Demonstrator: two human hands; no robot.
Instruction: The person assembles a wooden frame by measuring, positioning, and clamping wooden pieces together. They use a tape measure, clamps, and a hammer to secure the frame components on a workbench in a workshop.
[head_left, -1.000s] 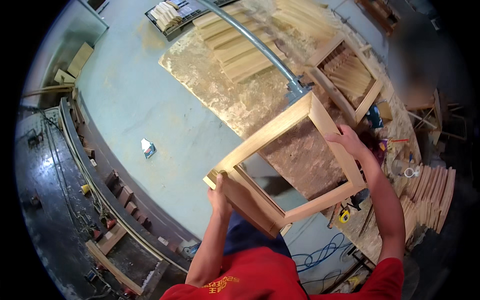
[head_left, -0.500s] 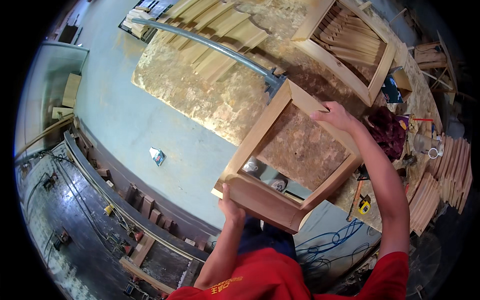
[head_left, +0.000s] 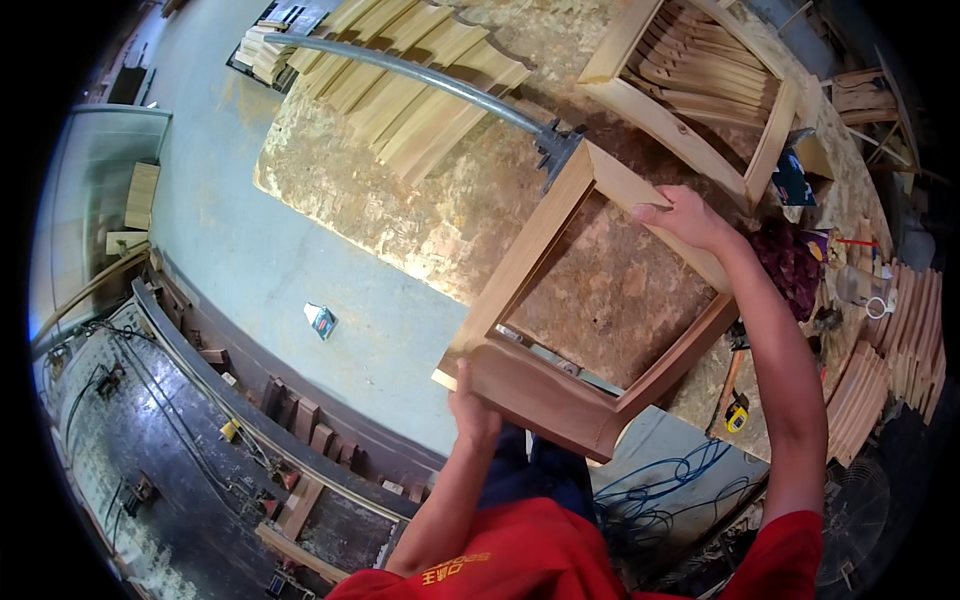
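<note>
Both my hands hold a pale wooden frame (head_left: 540,392) with an open middle, tilted over the worktable's near edge. My left hand (head_left: 474,410) is closed on its near left corner, the thumb on top of the wide, curved near rail. Around the right-hand rail, toward the far end, my right hand (head_left: 690,216) is wrapped, the thumb lying on the upper face. The undersides of both grips are hidden. Close to the frame's far corner is the dark head of a clamp (head_left: 560,150) with a long grey pipe (head_left: 400,70).
On the patchy worktable (head_left: 340,215) lie curved wooden slats (head_left: 430,125), a second wooden frame (head_left: 640,120), a dark red cloth (head_left: 785,268) and a yellow tape measure (head_left: 736,417). Stacked wooden strips (head_left: 905,335) stand at the right. Blue hose (head_left: 655,485) loops across the floor.
The frame has tipped, showing more of its near rail's broad face, and has shifted slightly right. Both hands keep their grips and move with it.
</note>
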